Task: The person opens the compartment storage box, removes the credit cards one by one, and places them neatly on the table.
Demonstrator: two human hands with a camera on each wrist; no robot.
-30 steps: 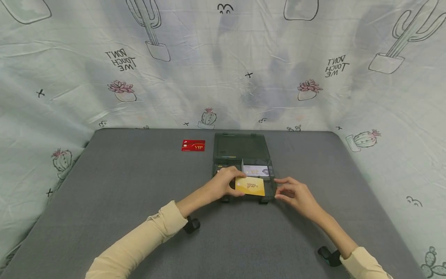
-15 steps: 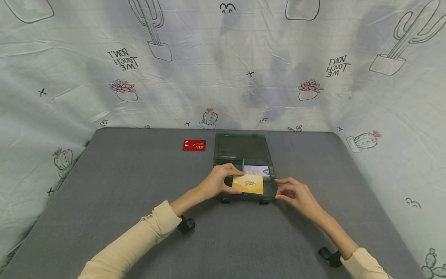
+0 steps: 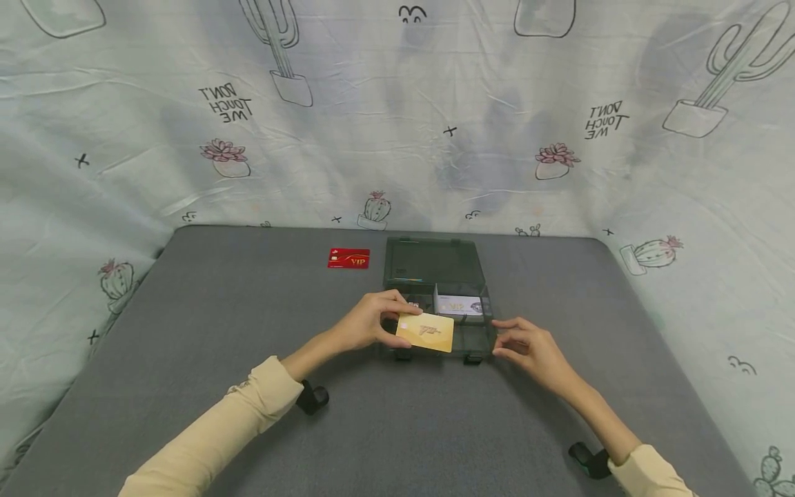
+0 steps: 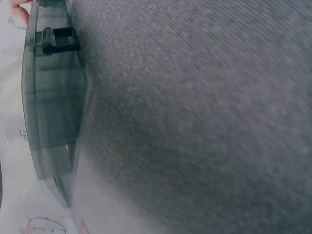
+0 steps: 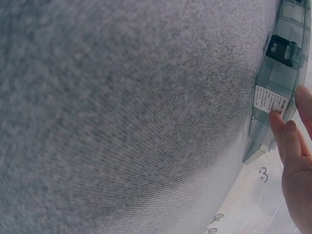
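Observation:
My left hand (image 3: 370, 321) pinches a yellow card (image 3: 426, 331) by its left edge between thumb and fingers, above the front of a dark translucent green box (image 3: 468, 338). The box stands open, its lid (image 3: 433, 261) laid back. A white VIP card (image 3: 459, 305) lies in its rear right compartment; the left compartments are partly hidden by the hand and yellow card. My right hand (image 3: 528, 348), fingers loosely bent, rests its fingertips at the box's right side. In the right wrist view these fingertips (image 5: 276, 118) are right at a white label (image 5: 270, 99) on the wall.
A red VIP card (image 3: 348, 258) lies on the grey cloth-covered table (image 3: 248, 310), left of the lid. Black latches (image 4: 61, 40) stick out from the box's front. A white curtain (image 3: 373, 103) with cactus drawings hangs behind and around the table.
My left hand has drawn the yellow card leftward and slightly toward me, uncovering more of the box's front right compartment. The right hand stays at the box's side.

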